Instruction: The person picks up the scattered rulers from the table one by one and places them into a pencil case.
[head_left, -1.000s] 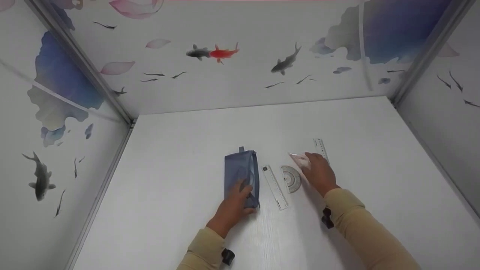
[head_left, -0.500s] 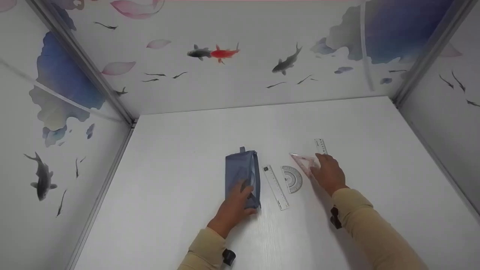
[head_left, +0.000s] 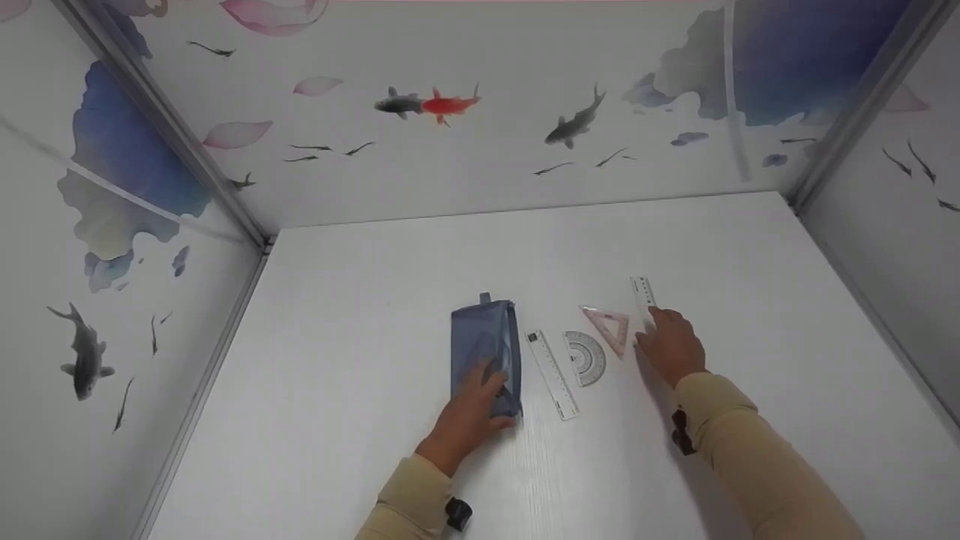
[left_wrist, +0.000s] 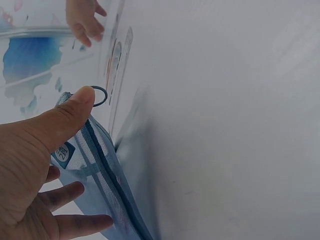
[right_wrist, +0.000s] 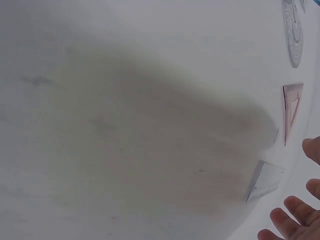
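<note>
1. At centre right, the right hand (head_left: pixel 671 345) moves clear of the pink set square (head_left: pixel 596 313) it was partly covering half a second ago; its fingers spread loosely, apparently gripping nothing.
2. The set square lies flat, right of centre, near the protractor (head_left: pixel 592 358) and left-hand ruler (head_left: pixel 553 375); its handling looks finished for now.
3. That hand now overlaps the upper-right ruler (head_left: pixel 641 290) (whether they touch, one cannot tell).
4. Mid-frame, the left hand (head_left: pixel 465 409) rests on a blue mesh zip pouch (head_left: pixel 480 330), fingers fairly straight and spread.
5. What the pouch contains cannot be made out through its mesh.
</note>
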